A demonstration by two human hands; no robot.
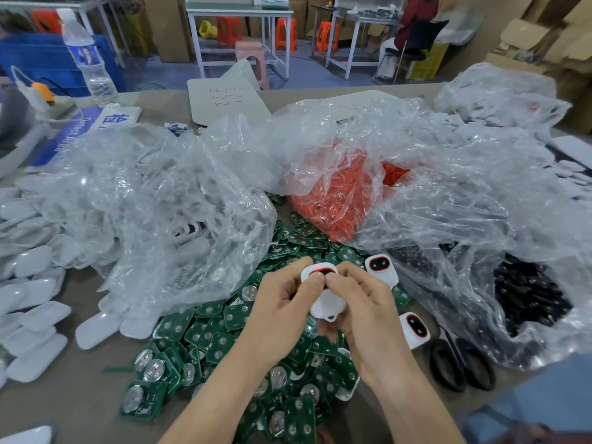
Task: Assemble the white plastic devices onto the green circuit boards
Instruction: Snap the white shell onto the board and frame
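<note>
Head view: left hand [278, 302] and right hand [362, 302] pinch a white plastic device [323, 293] above heaped green circuit boards [224, 341]; its underside is hidden by fingers.

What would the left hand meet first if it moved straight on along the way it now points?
The left hand would probably meet the right hand first: both grip one white device, thumbs nearly touching. Beyond lies another white device, though depth is unclear.

Both bare — left hand [282, 304], right hand [363, 302], forearms [224, 395] too.
</note>
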